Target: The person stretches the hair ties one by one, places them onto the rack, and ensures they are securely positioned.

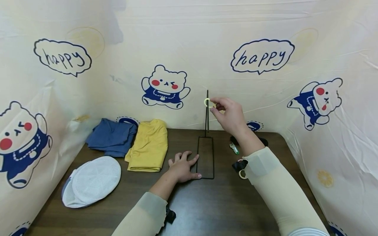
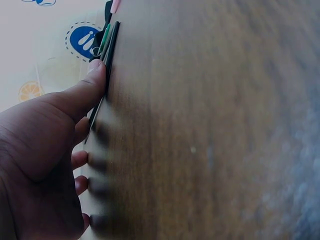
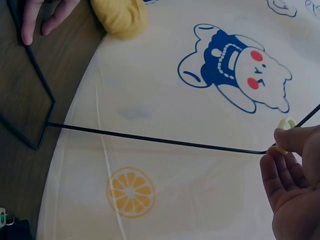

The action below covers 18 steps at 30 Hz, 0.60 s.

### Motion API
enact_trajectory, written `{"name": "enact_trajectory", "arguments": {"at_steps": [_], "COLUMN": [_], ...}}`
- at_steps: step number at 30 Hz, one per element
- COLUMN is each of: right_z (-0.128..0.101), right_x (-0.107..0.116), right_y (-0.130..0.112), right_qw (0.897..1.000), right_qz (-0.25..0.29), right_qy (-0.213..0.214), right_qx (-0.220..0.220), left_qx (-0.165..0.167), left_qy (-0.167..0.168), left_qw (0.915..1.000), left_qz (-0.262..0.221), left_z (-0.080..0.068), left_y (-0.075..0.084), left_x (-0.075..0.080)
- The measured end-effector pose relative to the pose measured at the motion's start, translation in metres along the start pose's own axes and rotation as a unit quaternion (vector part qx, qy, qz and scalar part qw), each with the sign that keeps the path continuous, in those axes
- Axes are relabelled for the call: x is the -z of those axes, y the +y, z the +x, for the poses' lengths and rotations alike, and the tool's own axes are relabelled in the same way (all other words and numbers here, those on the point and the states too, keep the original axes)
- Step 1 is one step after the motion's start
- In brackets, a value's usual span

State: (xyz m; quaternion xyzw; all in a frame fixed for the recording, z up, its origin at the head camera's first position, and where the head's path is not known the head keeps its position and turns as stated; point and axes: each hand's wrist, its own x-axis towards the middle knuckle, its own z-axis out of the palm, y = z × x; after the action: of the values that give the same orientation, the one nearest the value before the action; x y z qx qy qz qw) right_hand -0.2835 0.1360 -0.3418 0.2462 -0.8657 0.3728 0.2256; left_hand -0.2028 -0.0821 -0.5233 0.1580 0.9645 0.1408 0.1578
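Right now the right hand [image 1: 228, 114] pinches a small yellow ring [image 1: 207, 102] at the top of the thin black rod [image 1: 207, 111] of a wire stand [image 1: 205, 157], so the step in hand looks like threading the ring onto the rod. Left hand [image 1: 183, 167] lies flat w/ fingers spread on the table [image 1: 206, 209], thumb pressing the stand's base frame to steady it. Next move prob. needs the ring's hole lined up over the tip, then slid down; can't tell if it's already on.
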Motion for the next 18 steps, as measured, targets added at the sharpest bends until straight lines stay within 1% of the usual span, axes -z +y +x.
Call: {"name": "enact_trajectory", "arguments": {"at_steps": [9, 18], "right_z": [0.016, 0.020], "right_x": [-0.010, -0.011], "right_y": [0.009, 0.010], "right_qw": [0.998, 0.996], "right_qz": [0.019, 0.040], "right_qy": [0.012, 0.009], "right_qx": [-0.055, -0.081], "left_qx": [-0.005, -0.003], "left_qy": [0.004, 0.003], "left_qw": [1.0000, 1.0000], "left_qz": [0.002, 0.000], "left_z": [0.002, 0.000], "left_y": [-0.002, -0.002], "left_x": [-0.003, -0.002]}}
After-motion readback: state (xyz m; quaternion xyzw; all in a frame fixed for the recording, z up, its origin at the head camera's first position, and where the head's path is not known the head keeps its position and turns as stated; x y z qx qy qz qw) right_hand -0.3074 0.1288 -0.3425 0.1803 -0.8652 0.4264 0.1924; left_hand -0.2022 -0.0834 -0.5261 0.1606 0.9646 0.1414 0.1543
